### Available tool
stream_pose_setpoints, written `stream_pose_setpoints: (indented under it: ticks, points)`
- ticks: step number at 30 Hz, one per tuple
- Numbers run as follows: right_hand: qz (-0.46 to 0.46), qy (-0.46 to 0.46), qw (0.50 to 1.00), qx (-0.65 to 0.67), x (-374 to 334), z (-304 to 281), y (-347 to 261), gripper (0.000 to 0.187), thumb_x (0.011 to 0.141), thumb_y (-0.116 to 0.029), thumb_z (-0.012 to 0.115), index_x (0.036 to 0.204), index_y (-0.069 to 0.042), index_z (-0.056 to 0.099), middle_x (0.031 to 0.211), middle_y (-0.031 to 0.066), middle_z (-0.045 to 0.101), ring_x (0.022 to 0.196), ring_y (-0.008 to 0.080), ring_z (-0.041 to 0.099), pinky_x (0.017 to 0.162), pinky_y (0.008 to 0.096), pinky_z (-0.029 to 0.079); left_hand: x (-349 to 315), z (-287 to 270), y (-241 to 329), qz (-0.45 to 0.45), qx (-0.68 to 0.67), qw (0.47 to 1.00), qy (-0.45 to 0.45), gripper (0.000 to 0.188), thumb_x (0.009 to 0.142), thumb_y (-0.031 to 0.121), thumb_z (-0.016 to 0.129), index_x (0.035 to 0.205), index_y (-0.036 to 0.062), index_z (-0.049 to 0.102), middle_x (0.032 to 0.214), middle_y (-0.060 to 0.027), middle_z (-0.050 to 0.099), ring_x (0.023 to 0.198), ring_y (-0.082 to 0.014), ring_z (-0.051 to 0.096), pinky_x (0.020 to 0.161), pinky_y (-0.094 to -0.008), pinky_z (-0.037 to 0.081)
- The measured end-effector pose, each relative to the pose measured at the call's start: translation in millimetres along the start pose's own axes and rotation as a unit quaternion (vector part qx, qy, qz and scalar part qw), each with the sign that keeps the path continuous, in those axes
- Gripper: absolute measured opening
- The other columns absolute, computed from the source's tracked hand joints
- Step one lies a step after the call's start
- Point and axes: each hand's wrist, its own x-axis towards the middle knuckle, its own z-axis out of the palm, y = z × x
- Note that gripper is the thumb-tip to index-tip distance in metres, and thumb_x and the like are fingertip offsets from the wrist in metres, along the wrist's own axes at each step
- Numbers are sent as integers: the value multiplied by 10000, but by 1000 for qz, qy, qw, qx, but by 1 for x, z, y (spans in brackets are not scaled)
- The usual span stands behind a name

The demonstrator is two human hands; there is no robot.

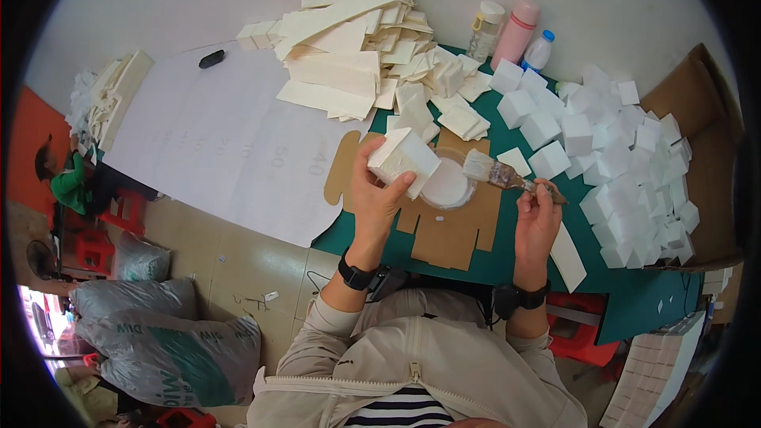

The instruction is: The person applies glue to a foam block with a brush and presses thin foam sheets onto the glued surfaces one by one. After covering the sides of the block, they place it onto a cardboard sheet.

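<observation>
My left hand (374, 204) is wrapped round a white block (400, 160) with a cream-coloured covering on some of its faces, holding it up over the cardboard. Between the fingers of my right hand (537, 218) is the wooden handle of a flat paintbrush (505, 176). Its whitish bristles point left, over the right edge of a round clear tub (468, 200); whether they touch it I cannot tell. White liquid or paste (445, 182) shows inside the tub, which stands on flat brown cardboard (445, 242).
White foam cubes (612, 160) are heaped on the right beside a cardboard box (697, 111). Cream sheets and pieces (337, 71) pile up at the back. A pink flask (515, 32) and two bottles stand behind. Full sacks (170, 349) lie on the floor; another person (67, 182) is far left.
</observation>
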Motion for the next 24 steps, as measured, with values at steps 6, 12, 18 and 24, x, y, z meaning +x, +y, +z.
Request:
stream_pose_setpoints:
  ticks: [6,12,18,24]
  points:
    - [-10,-31,998,54,0,15,-14,153,971,-90,573,1080,17,579,847,24,532,719,99,479,686,237,417,-6,6,-2,-41,9,999,-2,711,764,101,831,1353,88,435,1273,-114,531,1162,-232,554,981,-360,489]
    - [-17,-93,993,66,-6,51,-12,177,982,-125,576,1097,10,570,861,34,533,731,110,472,696,251,413,-13,17,1,-66,-43,997,-25,721,761,88,831,1360,87,428,1262,-110,532,1147,-225,555,973,-353,491]
    - [-13,-85,995,51,-18,64,-2,174,982,-124,579,1099,4,569,890,36,529,737,114,469,697,256,410,-17,19,0,-56,-33,998,-23,718,780,177,832,1372,73,440,1295,-88,546,1206,-213,541,1030,-352,449]
    - [-20,-49,998,22,-27,57,9,158,978,-104,569,1096,1,570,905,31,508,735,112,460,699,251,411,-16,19,0,-55,-44,998,-8,711,791,176,824,1377,74,434,1304,-88,543,1218,-210,533,1033,-352,444]
